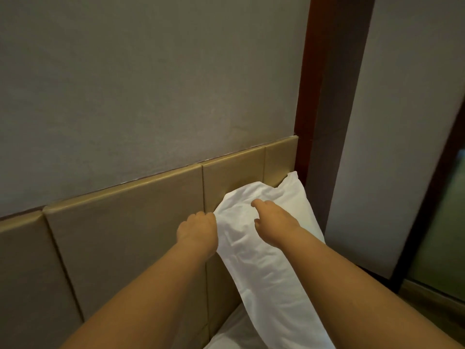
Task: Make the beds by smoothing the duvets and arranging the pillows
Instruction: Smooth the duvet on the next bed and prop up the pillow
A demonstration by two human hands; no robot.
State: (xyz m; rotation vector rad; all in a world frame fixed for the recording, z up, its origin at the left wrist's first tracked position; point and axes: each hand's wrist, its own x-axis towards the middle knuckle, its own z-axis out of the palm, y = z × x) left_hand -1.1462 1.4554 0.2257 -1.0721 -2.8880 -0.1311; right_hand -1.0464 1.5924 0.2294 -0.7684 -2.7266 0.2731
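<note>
- Your left hand (pixel 198 229) is closed on the pillow (pixel 254 248) at its upper left edge, fingers curled around the fabric right where it meets the headboard (pixel 125 235).
- Your right hand (pixel 270 220) lies on the top face of the pillow, fingers bent and pressing into it — whether it pinches cloth or only pushes down, I cannot tell. The two hands are near each other but apart, with a strip of white case between them.
- The pillow stands tilted against the headboard, its far corner up at about 1 o'clock from your hands, tucked beside the dark wood post (pixel 309 122), and its long body running down toward 6 o'clock.
- At 6 o'clock, under your arms, a sliver of white bedding (pixel 226 336) shows — too little to say whether the duvet is smooth.
- The pillowcase is wrinkled along its length, so this pillow looks placed but not yet tidied.
- My judgement: you are in the pillow stage on this bed. Left to do, as far as the view shows: settle and flatten this pillow, then any others. The rest of the bed is out of view.
</note>
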